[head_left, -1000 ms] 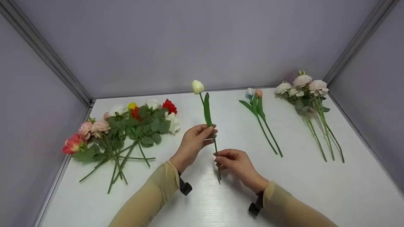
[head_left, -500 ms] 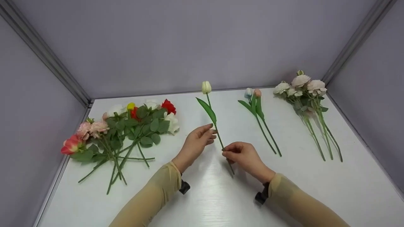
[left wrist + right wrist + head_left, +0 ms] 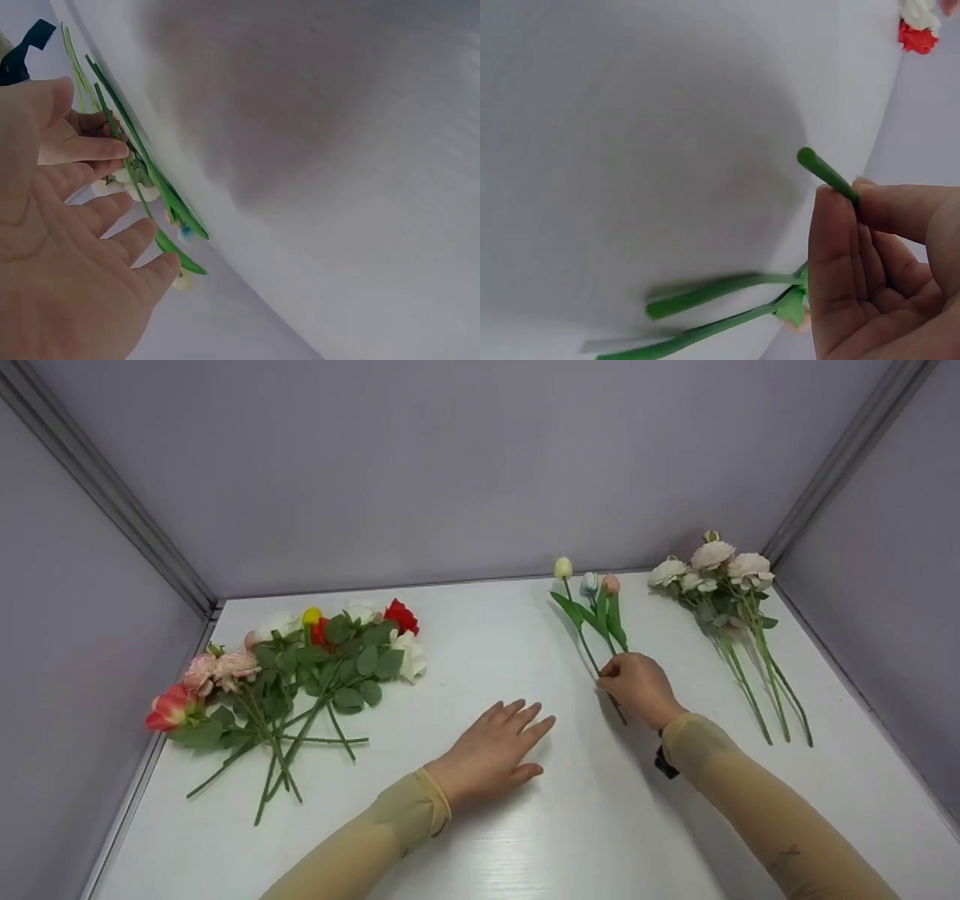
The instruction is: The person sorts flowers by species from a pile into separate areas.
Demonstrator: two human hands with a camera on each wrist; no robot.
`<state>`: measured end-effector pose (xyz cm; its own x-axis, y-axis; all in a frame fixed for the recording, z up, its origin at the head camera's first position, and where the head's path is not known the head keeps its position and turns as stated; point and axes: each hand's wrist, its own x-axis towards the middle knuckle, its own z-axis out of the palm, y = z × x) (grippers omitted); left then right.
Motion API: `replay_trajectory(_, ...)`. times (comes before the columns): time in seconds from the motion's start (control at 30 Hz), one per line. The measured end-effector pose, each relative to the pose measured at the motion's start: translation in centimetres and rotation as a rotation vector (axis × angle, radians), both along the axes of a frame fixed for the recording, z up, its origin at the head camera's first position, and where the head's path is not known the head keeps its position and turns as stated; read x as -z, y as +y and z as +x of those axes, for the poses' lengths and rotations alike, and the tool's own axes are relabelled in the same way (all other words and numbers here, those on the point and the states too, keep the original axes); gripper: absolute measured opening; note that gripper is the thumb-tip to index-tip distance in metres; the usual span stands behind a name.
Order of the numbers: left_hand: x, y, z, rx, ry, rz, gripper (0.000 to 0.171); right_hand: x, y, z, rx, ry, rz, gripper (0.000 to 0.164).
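Note:
My right hand (image 3: pixel 637 686) pinches the green stem of a pale yellow tulip (image 3: pixel 563 568) between thumb and fingers. In the right wrist view the stem's cut end (image 3: pixel 814 161) sticks out past the fingertips. Just right of this tulip lie a light blue tulip (image 3: pixel 589 583) and a peach tulip (image 3: pixel 611 584), their lower stems partly hidden behind my right hand. My left hand (image 3: pixel 491 754) holds nothing; its fingers are spread, palm down, over the middle front of the white table (image 3: pixel 480 660). The left wrist view shows that bare palm (image 3: pixel 82 262).
At the left is a heap of mixed flowers, with a red rose (image 3: pixel 401 616), a yellow bloom (image 3: pixel 311 616) and a coral flower (image 3: pixel 172 708). Several pale pink flowers (image 3: pixel 712 555) lie at the back right. Grey walls (image 3: pixel 480 472) stand around the table.
The left hand has let go of the tulip's stem, spread its fingers and dropped toward the front. The right hand has carried the pale yellow tulip rightward, beside the other two tulips.

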<state>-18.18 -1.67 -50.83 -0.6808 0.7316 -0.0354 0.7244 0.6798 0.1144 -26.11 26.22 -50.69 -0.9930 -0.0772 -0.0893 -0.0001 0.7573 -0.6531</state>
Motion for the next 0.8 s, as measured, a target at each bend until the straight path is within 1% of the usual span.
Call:
replay_trajectory(0.1,0.1,0.5,0.4,0.035,-0.010,-0.008,0.070,0.3,0.6,-0.1,-0.013,-0.013,0.039,0.012)
replay_trajectory(0.23,0.1,0.8,0.8,0.049,-0.040,-0.008,0.071,0.4,1.1,0.0,-0.020,-0.019,0.066,0.013)
replay_trajectory(0.37,0.3,0.7,0.9,0.058,-0.064,-0.002,0.070,0.3,1.3,0.2,-0.031,-0.018,0.083,0.014)
replay_trajectory(0.5,0.5,0.5,0.7,0.073,-0.065,0.013,0.070,0.3,1.6,0.3,-0.046,-0.019,0.094,0.017)
replay_trajectory(0.73,0.6,0.1,0.6,0.049,-0.105,0.047,0.068,0.6,2.0,0.4,-0.066,-0.007,0.108,0.020)
replay_trajectory(0.8,0.6,0.0,0.5,0.043,-0.105,0.062,0.067,0.6,2.1,0.4,-0.060,-0.006,0.108,0.022)
